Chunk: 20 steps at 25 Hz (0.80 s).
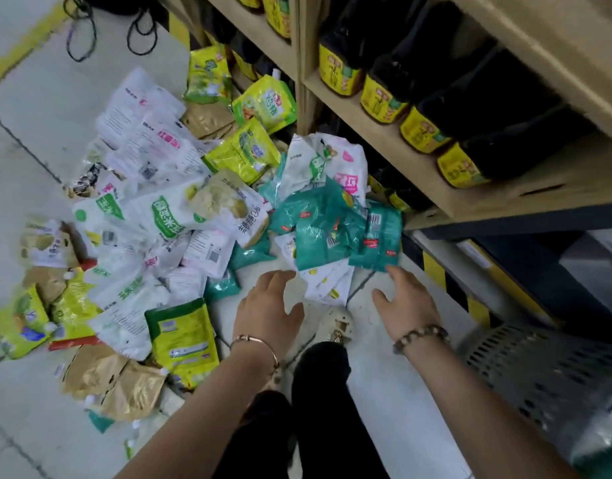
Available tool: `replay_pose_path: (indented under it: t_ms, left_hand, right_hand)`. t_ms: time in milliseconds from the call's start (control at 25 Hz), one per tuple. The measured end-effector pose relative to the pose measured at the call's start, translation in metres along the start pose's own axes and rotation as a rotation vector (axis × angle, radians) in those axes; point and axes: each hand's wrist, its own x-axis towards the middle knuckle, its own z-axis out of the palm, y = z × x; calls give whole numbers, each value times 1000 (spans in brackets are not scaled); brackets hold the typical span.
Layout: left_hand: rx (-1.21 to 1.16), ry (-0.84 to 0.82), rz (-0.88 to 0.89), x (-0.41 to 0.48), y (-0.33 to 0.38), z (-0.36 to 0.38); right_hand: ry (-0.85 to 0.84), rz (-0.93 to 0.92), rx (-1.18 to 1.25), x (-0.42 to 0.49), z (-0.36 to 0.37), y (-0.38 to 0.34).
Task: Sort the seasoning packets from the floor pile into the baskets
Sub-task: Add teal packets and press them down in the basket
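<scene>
The step is best done by gathering only the teal packets [332, 233] at the near edge of the pile [152, 209] on the floor [384, 382], scooping from both sides, then lifting them to the basket [539, 368] at right. The left hand [270, 305] and right hand [406, 302] are spread, holding nothing, fingertips just beside the packets.

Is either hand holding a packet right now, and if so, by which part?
Nothing is held. The left hand and right hand are both open, fingers spread, reaching toward the teal packets just ahead of them.
</scene>
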Motion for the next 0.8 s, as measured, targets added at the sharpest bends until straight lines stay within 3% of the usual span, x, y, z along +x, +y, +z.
replay_pose_path:
  t_ms: [240,360,480,600,800]
  left_hand:
    - [-224,-34,-150,99,-35,50]
    - [-328,-38,-168,148,-56,84]
    - [-439,-77,-189,176,-68,110]
    - [-500,-128,-180,196,-75,125]
    - [-530,-95,-214,209,-82,124]
  right_hand:
    - [-99,29,-44,126,95,-4]
    - [-53,145,95,192,142,-6]
    - [63,287,353,231,183,-8]
    - [215,355,333,246,212,-11]
    - [449,241,438,245,210,-2]
